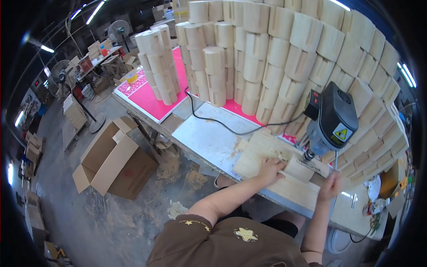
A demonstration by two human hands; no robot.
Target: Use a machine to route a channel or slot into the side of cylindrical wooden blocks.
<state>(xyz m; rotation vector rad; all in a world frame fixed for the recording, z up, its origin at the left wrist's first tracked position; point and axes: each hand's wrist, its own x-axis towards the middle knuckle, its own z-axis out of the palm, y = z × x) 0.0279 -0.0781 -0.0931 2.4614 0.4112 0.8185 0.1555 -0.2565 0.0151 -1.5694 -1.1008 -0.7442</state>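
A short, rounded wooden block (299, 171) lies on the wooden work board of a black and grey drill press (336, 116). My left hand (269, 172) is at the block's left end, its fingers and thumb pressed to it. The drill chuck (308, 155) sits right above the block; whether the bit is in the wood I cannot make out. On the right, my right hand (329, 186) is closed round the press's metal feed lever (336, 161). Sawdust and chips lie about the board.
Tall stacks of pale wooden blocks (267, 53) stand behind the press on pink sheeting (158, 103). A black cord (231, 131) crosses the white tabletop (202, 127). An open cardboard box (116, 160) stands on the floor at left. A bottle (376, 207) is at right.
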